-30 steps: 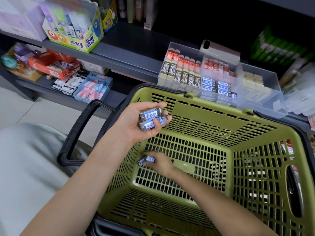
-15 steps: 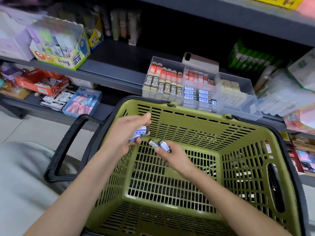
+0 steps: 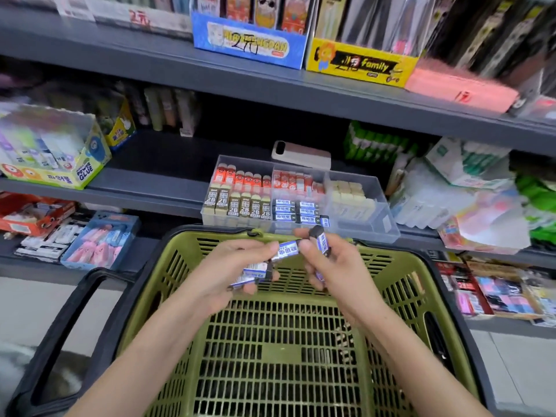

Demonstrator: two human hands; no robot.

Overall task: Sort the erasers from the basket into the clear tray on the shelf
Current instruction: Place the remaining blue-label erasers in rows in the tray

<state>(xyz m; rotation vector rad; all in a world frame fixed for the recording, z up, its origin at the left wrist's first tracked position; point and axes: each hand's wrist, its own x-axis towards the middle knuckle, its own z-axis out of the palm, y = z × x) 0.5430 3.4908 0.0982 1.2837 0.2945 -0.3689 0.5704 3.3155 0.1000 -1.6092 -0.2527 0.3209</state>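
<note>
Above the olive-green plastic lattice basket (image 3: 270, 356), my two grips meet near its far rim. My left grip (image 3: 224, 275) is curled around a few small blue-and-white wrapped erasers (image 3: 255, 270); how many I cannot tell, because the picture is blurred there. My right grip (image 3: 343, 275) pinches one upright eraser (image 3: 322, 242) between thumb and fingers. A middle eraser (image 3: 285, 251) lies between both grips, and both seem to touch it. Just behind the basket, on the dark grey shelf (image 3: 150, 188), stands the clear plastic compartment tray (image 3: 364, 224), with stacked blue erasers (image 3: 296, 212) in its middle section.
</note>
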